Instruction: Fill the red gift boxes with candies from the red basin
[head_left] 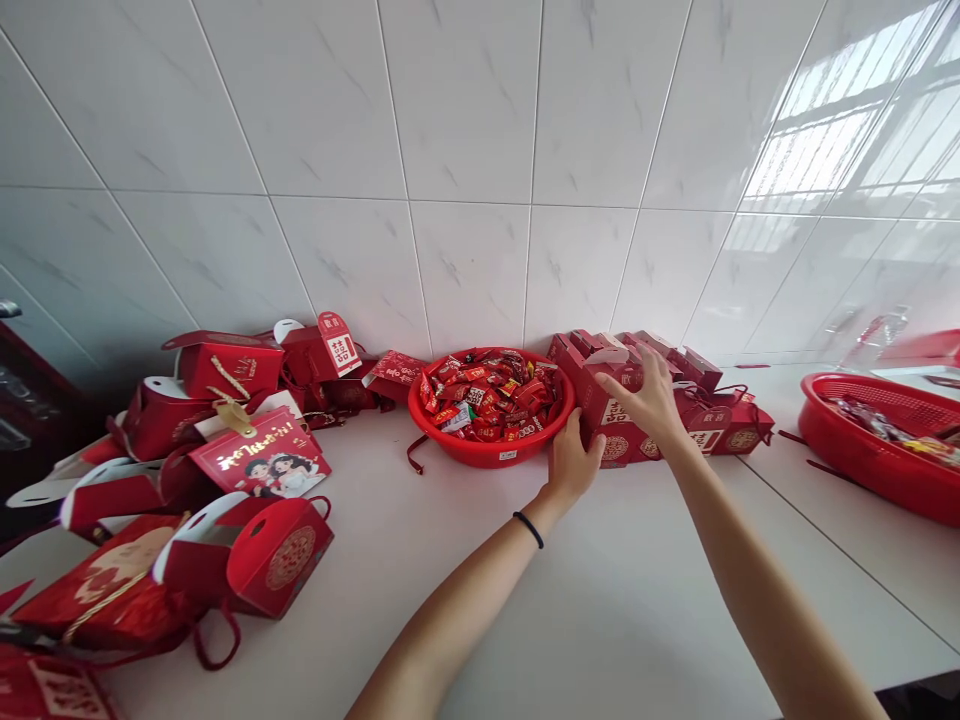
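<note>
My left hand is low between the red plastic basin and the left end of a row of red gift boxes. Its thumb and fingers are apart, close to the nearest box's lower corner; whether they touch it I cannot tell. Over the front of the same row, my right hand reaches with thumb and fingers spread, holding nothing that I can see. The boxes stand side by side with gold and white printed patterns, partly hidden by that hand. Red-wrapped candies fill the basin.
Many red gift boxes with cord handles are heaped at the left, with a printed card among them. A red basket holding wrapped sweets stands at the right. Behind the white tabletop rises a tiled wall.
</note>
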